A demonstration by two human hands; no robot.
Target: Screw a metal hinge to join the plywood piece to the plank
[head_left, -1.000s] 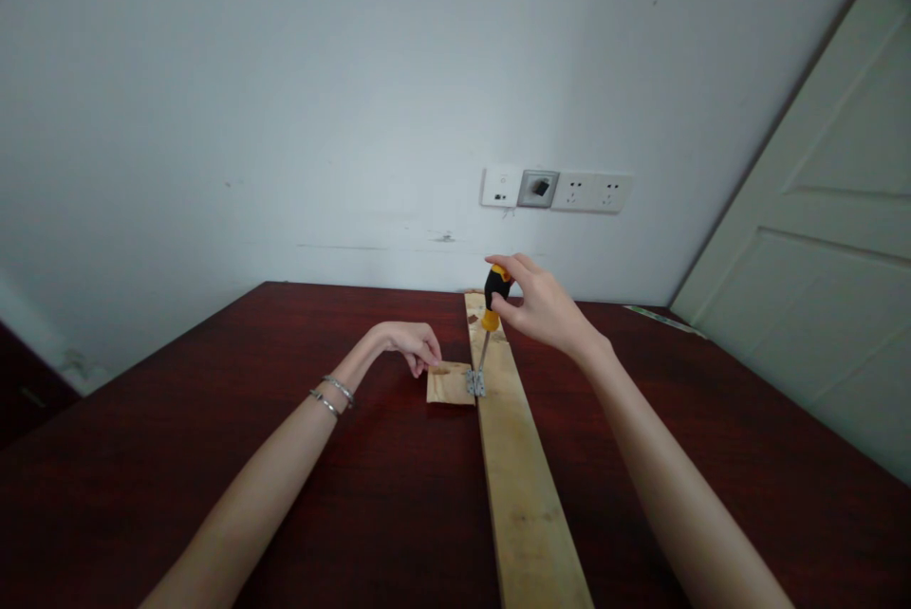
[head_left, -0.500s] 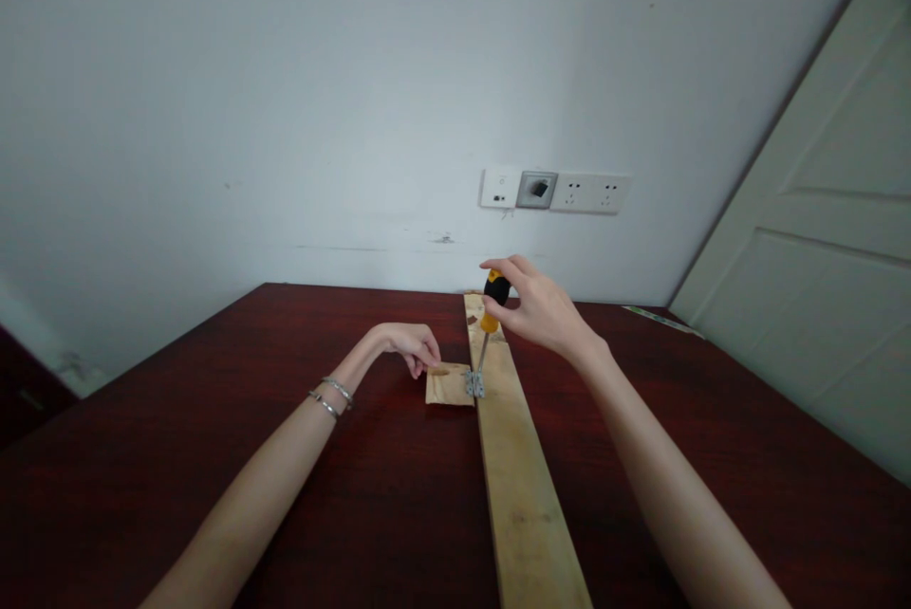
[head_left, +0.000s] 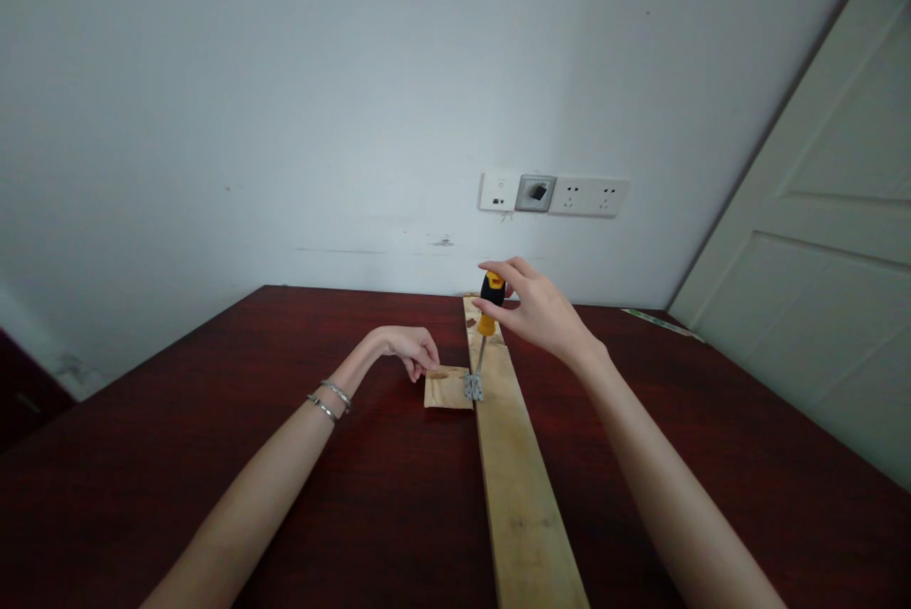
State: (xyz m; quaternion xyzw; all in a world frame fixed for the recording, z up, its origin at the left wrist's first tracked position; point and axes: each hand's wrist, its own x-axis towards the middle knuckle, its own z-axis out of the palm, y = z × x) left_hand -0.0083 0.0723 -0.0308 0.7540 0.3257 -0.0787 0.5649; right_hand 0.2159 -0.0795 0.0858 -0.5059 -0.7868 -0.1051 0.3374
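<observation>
1. The hinge (head_left: pixel 474 388), a small grey metal piece, lies flat across the seam between block and plank, one leaf on each.
2. The screwdriver (head_left: pixel 492 291), yellow and black, stands a little tilted above it, handle up. Its shaft runs down to the hinge's plank-side leaf, by the far edge; the tip is too small to make out.
3. The right hand (head_left: pixel 541 307) holds the screwdriver by its handle, between thumb and fingers, coming in from the right.
4. The block (head_left: pixel 446 389), short and pale, sits left of the plank, against its edge.
5. The left hand (head_left: pixel 411 349) is bent at the wrist, fingers curled narrow and touching the block's far left corner; whether they pinch or only press, I cannot tell. Two bracelets (head_left: pixel 337 389) circle that forearm.
6. The plank (head_left: pixel 523 495) lies lengthwise on the dark red table (head_left: pixel 356 495), its far end near the wall (head_left: pixel 356 97).
7. Sockets (head_left: pixel 586 196) are set in the wall beyond the right hand.
8. A pale panelled door (head_left: pixel 840 211) stands at the right.
</observation>
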